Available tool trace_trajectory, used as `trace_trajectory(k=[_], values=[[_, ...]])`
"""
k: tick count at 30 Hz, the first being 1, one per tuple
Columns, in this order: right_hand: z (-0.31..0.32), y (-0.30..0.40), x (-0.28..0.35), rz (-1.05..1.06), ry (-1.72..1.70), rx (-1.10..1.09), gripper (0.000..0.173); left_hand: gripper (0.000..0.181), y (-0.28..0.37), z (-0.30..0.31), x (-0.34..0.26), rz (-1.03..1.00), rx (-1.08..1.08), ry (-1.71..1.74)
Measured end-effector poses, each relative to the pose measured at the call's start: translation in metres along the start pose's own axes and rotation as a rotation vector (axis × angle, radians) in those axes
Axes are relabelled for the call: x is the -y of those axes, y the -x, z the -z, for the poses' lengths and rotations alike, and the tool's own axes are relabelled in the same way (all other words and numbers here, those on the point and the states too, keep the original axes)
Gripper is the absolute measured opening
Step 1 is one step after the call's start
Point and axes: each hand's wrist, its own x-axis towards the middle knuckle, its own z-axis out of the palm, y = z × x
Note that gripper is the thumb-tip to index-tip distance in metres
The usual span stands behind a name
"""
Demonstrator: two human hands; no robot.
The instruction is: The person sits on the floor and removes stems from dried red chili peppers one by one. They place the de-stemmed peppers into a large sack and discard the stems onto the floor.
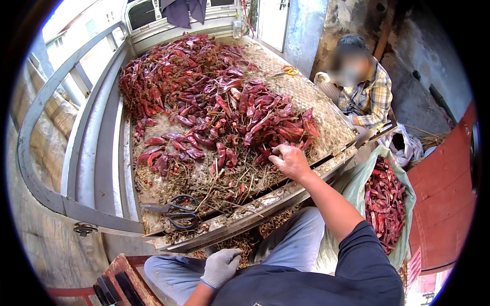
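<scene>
A large heap of dried red chili peppers (214, 99) lies on the bed of a truck (325, 118). My right hand (287, 160), bare, is at the heap's near right edge, fingers bent; whether a pepper or stem is between them cannot be told. My left hand (222, 266), in a grey knitted glove, rests by my lap with nothing visible in it. Dark-handled scissors (180, 210) lie at the bed's near left corner. Dry stems and debris (237, 183) are spread along the near edge, beside a smaller group of peppers (172, 149).
A co-worker in a plaid shirt (371, 95) sits beyond the bed's right side. Orange-handled scissors (289, 70) lie on the far right of the bed. An open green woven sack of peppers (386, 206) stands at my right. A metal side rail (76, 191) bounds the left.
</scene>
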Motion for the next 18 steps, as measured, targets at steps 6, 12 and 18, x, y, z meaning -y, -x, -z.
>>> trace_trajectory(k=[6,12,18], values=[[-0.01,-0.01,-0.006,0.056,0.263,-0.072,0.025,0.021,0.004,0.004,-0.001,-0.008,-0.006,-0.028],[0.016,0.024,0.053,-0.255,-0.765,0.219,0.016,0.024,-0.007,0.027,-0.015,-0.08,-0.215,0.19],[-0.007,0.086,0.097,-0.349,-1.178,0.539,0.011,0.061,-0.059,0.06,-0.066,-0.221,-0.344,0.087]])
